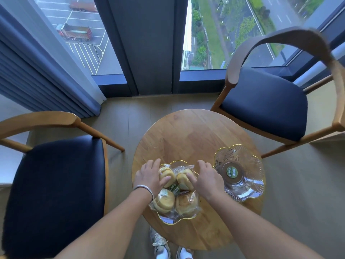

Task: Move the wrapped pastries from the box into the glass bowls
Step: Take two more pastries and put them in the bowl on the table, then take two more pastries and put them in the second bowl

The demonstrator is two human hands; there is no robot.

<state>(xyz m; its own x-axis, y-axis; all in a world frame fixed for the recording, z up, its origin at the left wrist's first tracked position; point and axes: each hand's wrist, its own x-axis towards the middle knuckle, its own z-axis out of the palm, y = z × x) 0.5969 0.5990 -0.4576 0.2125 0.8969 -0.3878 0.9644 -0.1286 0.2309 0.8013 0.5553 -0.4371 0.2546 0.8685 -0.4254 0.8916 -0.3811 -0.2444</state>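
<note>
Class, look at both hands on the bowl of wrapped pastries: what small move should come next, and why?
Probably lift both hands clear. The left hand and right hand each rest on a pastry already in the near bowl, which holds four, while the other bowl holds none. No box is in view.

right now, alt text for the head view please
Both hands, left hand and right hand, rest on four wrapped pastries in a glass bowl on a round wooden table; a second bowl sits empty.
</note>
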